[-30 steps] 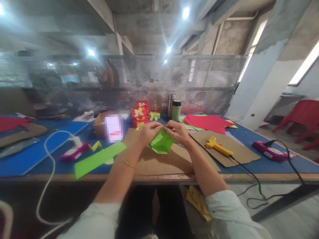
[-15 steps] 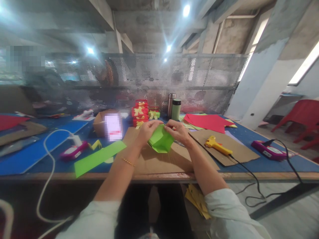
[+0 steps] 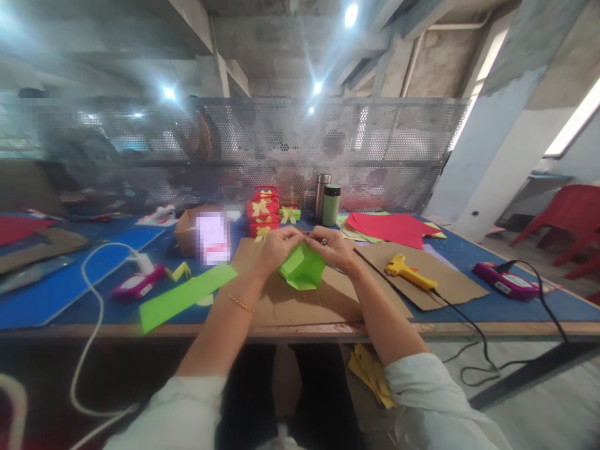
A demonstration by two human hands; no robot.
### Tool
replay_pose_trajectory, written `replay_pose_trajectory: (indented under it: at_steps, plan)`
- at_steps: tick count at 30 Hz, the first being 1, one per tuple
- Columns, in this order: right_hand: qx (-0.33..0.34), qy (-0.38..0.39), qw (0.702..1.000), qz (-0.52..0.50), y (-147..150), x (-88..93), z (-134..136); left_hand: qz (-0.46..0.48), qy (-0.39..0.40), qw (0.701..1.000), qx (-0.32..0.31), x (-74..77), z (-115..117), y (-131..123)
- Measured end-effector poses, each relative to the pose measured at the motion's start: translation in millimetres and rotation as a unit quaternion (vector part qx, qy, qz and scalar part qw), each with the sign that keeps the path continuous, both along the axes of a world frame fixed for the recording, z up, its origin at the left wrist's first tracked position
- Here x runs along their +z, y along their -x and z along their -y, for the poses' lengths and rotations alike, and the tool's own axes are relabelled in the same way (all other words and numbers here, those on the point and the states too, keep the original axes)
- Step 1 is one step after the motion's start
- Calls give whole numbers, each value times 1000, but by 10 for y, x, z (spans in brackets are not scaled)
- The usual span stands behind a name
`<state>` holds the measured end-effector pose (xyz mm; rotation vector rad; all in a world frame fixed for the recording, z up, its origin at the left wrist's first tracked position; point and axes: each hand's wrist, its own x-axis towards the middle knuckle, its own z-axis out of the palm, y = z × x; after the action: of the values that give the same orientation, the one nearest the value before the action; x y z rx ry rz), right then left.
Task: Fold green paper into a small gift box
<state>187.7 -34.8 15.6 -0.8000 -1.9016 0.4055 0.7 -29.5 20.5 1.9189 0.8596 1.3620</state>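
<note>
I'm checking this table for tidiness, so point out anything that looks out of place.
Yellow pieces lie heaped below the front edge of the table, whereas a green strip and red sheet lie on top. Whether dropped or stored there, I can't tell.

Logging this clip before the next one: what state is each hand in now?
Left hand: closed, fingers pinching the green paper piece at its upper edge.
Right hand: closed, pinching the same piece's upper edge.
</note>
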Motion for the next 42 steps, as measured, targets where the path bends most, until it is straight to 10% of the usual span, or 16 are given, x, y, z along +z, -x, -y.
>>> replay_pose_trajectory:
  at_steps: [26, 35, 42]
  plan:
    - [-26, -3, 1000, -4, 2, -24, -50, 53, 81, 995, 3, -58, -102, 25]
    - [-35, -6, 999, -7, -14, 2, -49, 54, 126, 990, 20, 183, 182, 51]
    - [-24, 10, 999, -21, 5, 0, -15, 57, 132, 988, -63, -59, -84, 25]
